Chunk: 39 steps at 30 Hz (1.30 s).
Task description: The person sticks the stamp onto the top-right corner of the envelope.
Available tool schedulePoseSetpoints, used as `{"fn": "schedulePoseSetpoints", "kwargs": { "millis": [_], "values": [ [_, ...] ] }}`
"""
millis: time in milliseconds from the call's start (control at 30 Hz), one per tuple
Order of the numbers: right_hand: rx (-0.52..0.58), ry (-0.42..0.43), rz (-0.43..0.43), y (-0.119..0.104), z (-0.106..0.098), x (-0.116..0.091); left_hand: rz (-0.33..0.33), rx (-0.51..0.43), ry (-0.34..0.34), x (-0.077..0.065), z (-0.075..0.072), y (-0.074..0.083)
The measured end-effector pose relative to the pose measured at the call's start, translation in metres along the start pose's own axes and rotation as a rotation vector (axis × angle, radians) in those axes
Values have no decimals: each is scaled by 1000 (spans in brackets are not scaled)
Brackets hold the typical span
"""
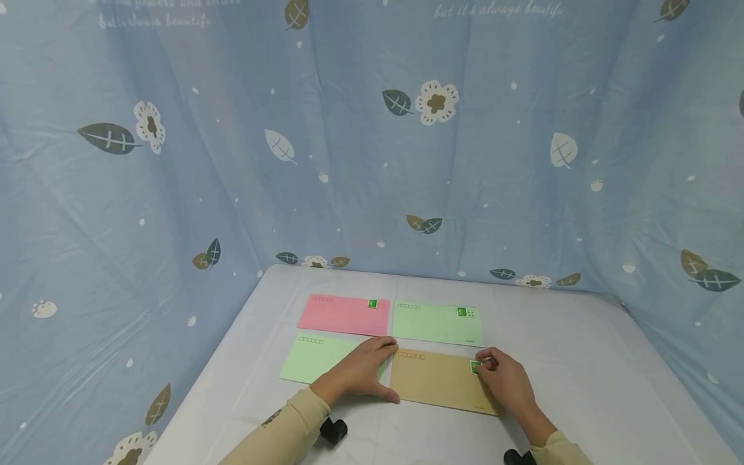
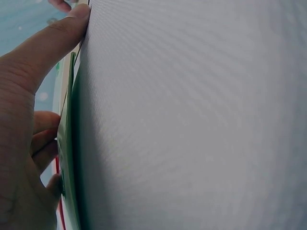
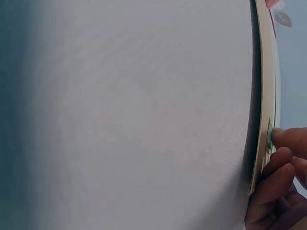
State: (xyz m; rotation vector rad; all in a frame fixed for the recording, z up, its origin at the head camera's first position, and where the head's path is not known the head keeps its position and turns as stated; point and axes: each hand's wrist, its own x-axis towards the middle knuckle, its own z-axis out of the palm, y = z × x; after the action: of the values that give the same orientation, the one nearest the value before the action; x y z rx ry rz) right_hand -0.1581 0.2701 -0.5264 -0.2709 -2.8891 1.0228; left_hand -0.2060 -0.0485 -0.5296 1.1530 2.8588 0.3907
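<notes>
A brown envelope [image 1: 436, 384] lies flat on the table, a small green stamp [image 1: 475, 367] at its upper right corner. My right hand [image 1: 508, 382] is over that corner, fingers bent and fingertips at the stamp. In the right wrist view one fingertip meets the stamp [image 3: 270, 136] against the envelope [image 3: 265, 86], with the other fingers curled beside the edge. My left hand [image 1: 361, 369] spreads its fingers and thumb at the brown envelope's left edge. It covers the right part of a light green envelope [image 1: 316, 359], whose upper right corner is hidden.
Behind these lie a pink envelope [image 1: 343, 316] and another light green envelope [image 1: 436, 325], both bearing green stamps. The white table [image 1: 581, 361] reaches a blue patterned curtain [image 1: 360, 161] at the back and sides. Black wrist devices [image 1: 334, 431] show below the hands.
</notes>
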Motion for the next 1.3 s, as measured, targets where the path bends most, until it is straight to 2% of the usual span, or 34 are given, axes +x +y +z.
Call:
{"fn": "schedulePoseSetpoints", "kwargs": {
  "millis": [167, 300, 600, 833, 1133, 1300],
  "values": [
    [-8, 41, 14, -1, -7, -2, -1, 0, -4, 0, 0, 1],
    [-5, 53, -7, 0, -12, -4, -2, 2, 2, 0, 1, 1],
    [26, -53, -35, 7, -7, -5, -7, 6, 6, 0, 1, 1],
    [-26, -47, -88, 12, -3, -5, -3, 2, 2, 0, -2, 2],
    [-123, -33, -130, 7, -2, -5, 6, -2, 9, -1, -2, 3],
    [-139, -27, -150, 5, -2, -5, 5, -6, 10, -1, -2, 2]
  ]
}}
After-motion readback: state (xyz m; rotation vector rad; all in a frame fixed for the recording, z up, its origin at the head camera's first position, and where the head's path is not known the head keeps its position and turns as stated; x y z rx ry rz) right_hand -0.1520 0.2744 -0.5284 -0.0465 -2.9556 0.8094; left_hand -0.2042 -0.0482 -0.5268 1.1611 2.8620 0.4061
